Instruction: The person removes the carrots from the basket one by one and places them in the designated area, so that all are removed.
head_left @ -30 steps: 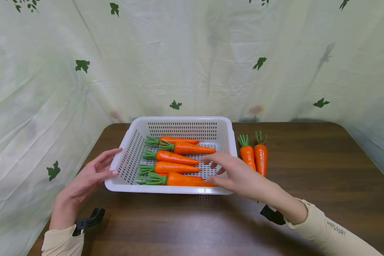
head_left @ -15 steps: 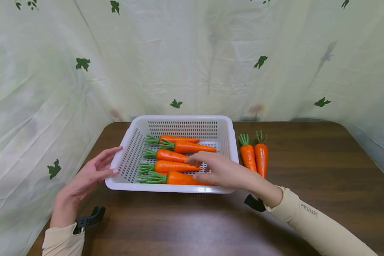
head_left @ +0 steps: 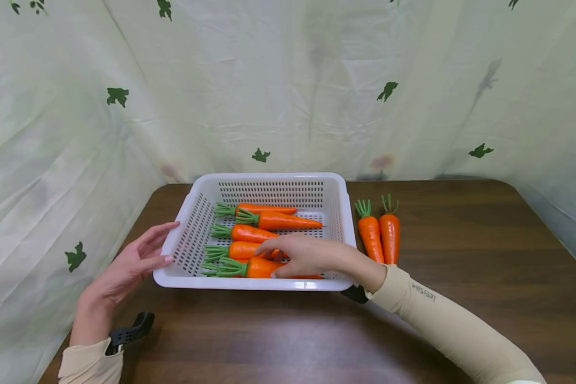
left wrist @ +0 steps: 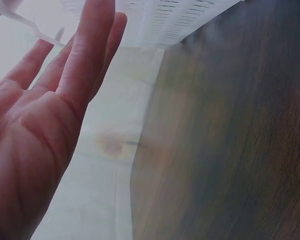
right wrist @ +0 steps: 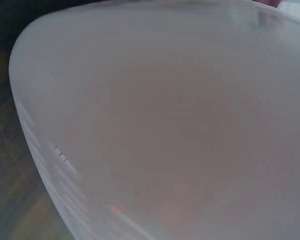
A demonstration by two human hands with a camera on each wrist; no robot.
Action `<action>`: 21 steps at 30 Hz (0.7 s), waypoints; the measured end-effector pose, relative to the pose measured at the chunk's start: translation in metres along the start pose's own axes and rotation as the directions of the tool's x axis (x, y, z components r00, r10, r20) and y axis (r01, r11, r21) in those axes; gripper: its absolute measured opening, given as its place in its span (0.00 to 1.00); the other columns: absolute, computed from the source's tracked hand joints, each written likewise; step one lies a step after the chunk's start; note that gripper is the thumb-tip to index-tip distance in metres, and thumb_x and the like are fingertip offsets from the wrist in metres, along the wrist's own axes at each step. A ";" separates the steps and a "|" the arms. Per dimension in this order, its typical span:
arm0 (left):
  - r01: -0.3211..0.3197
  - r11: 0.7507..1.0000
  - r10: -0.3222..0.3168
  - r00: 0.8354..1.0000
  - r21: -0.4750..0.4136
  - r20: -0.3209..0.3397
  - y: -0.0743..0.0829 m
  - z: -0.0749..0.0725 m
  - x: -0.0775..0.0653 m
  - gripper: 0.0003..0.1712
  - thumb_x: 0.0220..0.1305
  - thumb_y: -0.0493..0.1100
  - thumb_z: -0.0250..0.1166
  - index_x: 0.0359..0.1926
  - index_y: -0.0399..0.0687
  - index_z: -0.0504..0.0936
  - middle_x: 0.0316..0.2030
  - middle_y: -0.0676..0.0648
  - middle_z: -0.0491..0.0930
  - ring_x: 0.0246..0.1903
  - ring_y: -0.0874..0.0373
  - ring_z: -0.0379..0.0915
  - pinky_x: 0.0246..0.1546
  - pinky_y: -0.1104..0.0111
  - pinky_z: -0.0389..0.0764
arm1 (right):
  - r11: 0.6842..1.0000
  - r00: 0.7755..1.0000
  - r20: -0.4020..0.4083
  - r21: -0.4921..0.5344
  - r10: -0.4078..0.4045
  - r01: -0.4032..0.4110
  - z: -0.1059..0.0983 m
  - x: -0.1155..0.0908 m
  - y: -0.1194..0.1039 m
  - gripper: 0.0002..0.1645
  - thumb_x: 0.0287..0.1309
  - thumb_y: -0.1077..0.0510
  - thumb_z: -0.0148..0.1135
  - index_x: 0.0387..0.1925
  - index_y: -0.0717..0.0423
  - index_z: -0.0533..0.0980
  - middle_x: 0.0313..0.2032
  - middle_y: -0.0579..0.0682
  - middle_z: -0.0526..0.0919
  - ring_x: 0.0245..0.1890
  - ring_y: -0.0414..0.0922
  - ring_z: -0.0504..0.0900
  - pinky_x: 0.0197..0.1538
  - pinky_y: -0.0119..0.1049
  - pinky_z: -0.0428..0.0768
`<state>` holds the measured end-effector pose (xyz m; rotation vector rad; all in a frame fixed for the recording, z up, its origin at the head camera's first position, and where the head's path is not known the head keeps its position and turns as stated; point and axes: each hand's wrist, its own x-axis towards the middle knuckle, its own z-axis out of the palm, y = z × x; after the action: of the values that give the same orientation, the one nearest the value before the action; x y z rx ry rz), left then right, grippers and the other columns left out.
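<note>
A white perforated plastic basket [head_left: 269, 181] stands on the table with several orange carrots lying in it, green stems to the left. At its left rim, my left hand [head_left: 129, 264] touches the edge with thumb and forefinger spread apart; the left wrist view shows the fingers [left wrist: 85, 55] fairly straight against the basket's outer side. My right hand [head_left: 312, 255] reaches over the near right corner, its thumb at the nearest carrot [head_left: 256, 268] and its fingers over the carrot behind it [head_left: 240, 249]. In the right wrist view, the basket's rim [right wrist: 155, 115] fills most of the picture, blurred.
Two more carrots [head_left: 389, 234] lie on the dark wooden table [head_left: 461, 234] just right of the basket. A pale curtain [head_left: 288, 85] with green leaf shapes hangs behind and along the left side. Both wrists wear black straps.
My right hand has moved left and slightly down within the basket, from its right end to over the two nearest carrots. The left hand stays at the left rim.
</note>
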<state>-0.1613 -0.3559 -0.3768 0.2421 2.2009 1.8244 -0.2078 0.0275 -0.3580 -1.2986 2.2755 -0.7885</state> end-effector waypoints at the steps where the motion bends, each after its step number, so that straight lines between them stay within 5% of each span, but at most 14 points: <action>1: -0.004 1.000 0.004 1.000 0.000 0.001 0.000 0.000 0.000 0.36 0.69 0.33 0.58 0.74 0.55 0.57 0.65 0.49 0.65 0.56 0.59 0.73 0.47 0.58 0.81 | 1.000 1.000 0.006 0.005 0.004 -0.004 0.000 0.001 0.001 0.29 0.60 0.59 0.65 0.63 0.45 0.73 0.52 0.38 0.78 0.50 0.38 0.76 0.56 0.32 0.73; 21: -0.011 1.000 0.011 1.000 0.011 0.008 0.001 0.000 -0.001 0.37 0.69 0.33 0.57 0.75 0.54 0.57 0.65 0.49 0.66 0.56 0.59 0.74 0.47 0.56 0.82 | 0.997 0.999 0.039 0.067 -0.034 0.032 0.004 0.002 0.006 0.38 0.59 0.66 0.62 0.70 0.42 0.67 0.54 0.40 0.77 0.50 0.37 0.75 0.57 0.38 0.74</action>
<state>-0.1604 -0.3557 -0.3762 0.2644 2.2090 1.8144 -0.2107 0.0270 -0.3648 -1.3130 2.1828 -0.8349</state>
